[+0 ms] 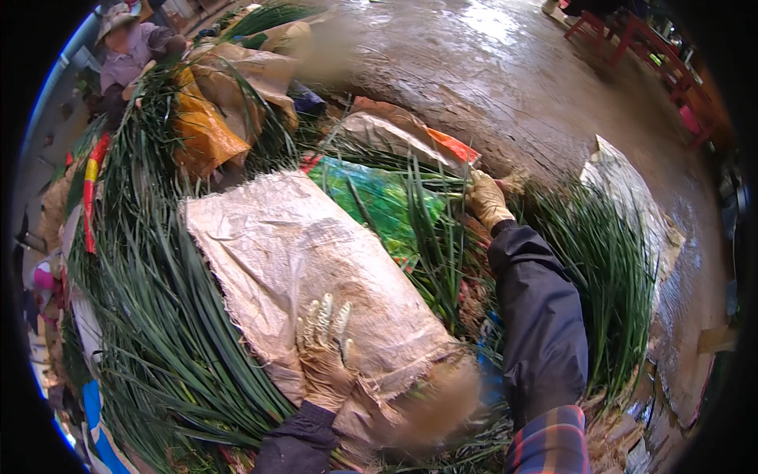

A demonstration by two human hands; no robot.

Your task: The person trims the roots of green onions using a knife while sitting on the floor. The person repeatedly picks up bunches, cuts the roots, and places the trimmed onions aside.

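My left hand (pixel 325 361), in a pale work glove, lies with fingers spread on a worn, dirty white woven sack (pixel 331 255) spread flat before me. My right hand (pixel 487 198), in a similar glove, reaches forward and grips a bunch of green onions (pixel 426 181) close to its roots (pixel 515 181). The leaves of that bunch stretch off to the left, past a green plastic bag (pixel 379 204) that the sack partly covers. More green onion stalks (pixel 435 249) lie below the right hand, and my dark sleeve hides part of them.
A large heap of green onions (pixel 172 308) spreads along the left. Another pile (pixel 604 260) lies right of my right arm, against a pale sheet (pixel 633 195). A person (pixel 127 53) in a hat sits behind the far heap. Red stools (pixel 639 47) stand on the wet floor (pixel 503 77).
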